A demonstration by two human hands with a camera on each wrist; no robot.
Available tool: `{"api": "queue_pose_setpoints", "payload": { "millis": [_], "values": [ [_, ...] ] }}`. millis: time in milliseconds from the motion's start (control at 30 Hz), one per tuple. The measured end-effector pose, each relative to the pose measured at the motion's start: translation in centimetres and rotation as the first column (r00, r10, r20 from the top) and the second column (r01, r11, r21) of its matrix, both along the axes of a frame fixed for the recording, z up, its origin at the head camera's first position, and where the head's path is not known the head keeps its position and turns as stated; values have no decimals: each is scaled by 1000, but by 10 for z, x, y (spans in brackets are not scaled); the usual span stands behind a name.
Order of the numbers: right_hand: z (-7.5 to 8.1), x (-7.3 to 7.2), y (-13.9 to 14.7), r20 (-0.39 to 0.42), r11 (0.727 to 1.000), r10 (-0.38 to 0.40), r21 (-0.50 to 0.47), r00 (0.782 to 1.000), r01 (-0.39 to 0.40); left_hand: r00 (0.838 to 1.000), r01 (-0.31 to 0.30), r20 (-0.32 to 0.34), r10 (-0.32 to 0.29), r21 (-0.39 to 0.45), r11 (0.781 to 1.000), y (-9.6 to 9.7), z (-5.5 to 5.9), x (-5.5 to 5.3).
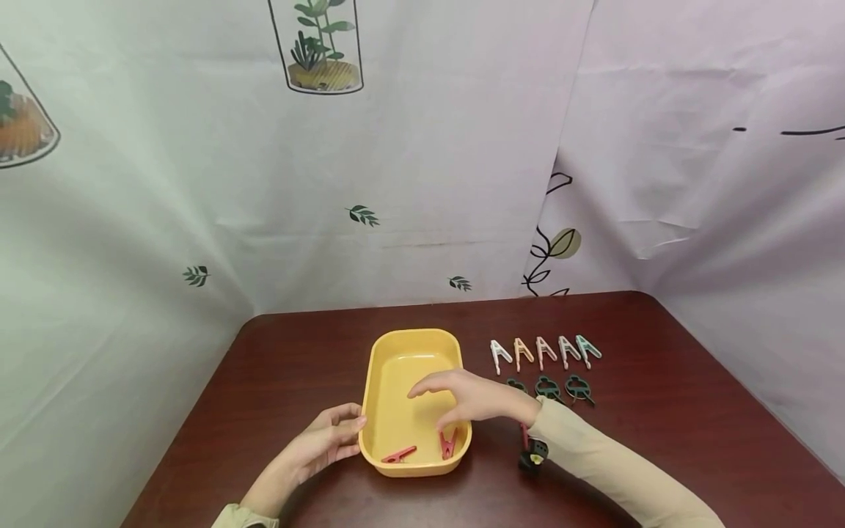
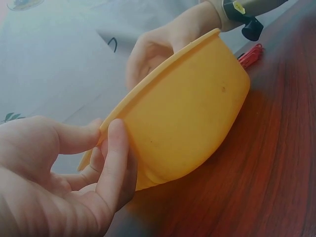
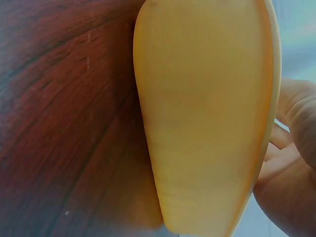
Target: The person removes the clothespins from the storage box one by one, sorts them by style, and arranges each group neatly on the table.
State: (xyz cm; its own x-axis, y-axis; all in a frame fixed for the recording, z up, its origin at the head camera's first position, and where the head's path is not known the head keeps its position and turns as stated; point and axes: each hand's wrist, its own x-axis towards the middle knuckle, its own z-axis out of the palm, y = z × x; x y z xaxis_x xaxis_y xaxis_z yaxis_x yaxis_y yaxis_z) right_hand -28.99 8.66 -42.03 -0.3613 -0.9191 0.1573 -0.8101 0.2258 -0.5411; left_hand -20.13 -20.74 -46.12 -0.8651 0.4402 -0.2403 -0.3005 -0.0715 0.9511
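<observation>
A yellow plastic tray [image 1: 416, 334] stands on the table; two red clothespins lie inside at its near end, one at the left [image 1: 399, 455] and one at the right [image 1: 448, 445]. My left hand [image 1: 323, 442] pinches the tray's left rim between thumb and fingers, as the left wrist view confirms. Reaching over the right rim, my right hand [image 1: 478, 398] hovers above the tray with fingers spread from the thumb and nothing between them. Its thumb is near the right clothespin. From the right wrist, the tray's outer wall [image 3: 202, 108] hides the inside.
Right of the tray stands a row of several clothespins, among them a white one [image 1: 500, 355] and a teal one [image 1: 587, 350]. Nearer lie three dark green round clips, one at the right [image 1: 578, 389]. The dark red wooden table [image 1: 304, 352] meets a printed cloth backdrop [image 1: 409, 161].
</observation>
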Motion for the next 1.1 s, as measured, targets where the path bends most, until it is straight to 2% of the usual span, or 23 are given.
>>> {"api": "queue_pose_setpoints", "payload": {
  "millis": [200,400,633,1100],
  "values": [
    [3,2,-6,13,999,2,46,1000,-2,1000,-4,-4,4,-5,1000,0,0,0],
    [3,3,-15,10,995,55,80,998,-55,1000,-1,3,1,0,1000,-1,1,0],
    [-1,5,-25,43,984,107,138,993,-112,1000,-8,9,8,5,1000,1,-2,0],
    [-14,7,-44,4,966,171,196,985,-168,1000,-4,16,4,5,1000,1,0,2]
  ]
}}
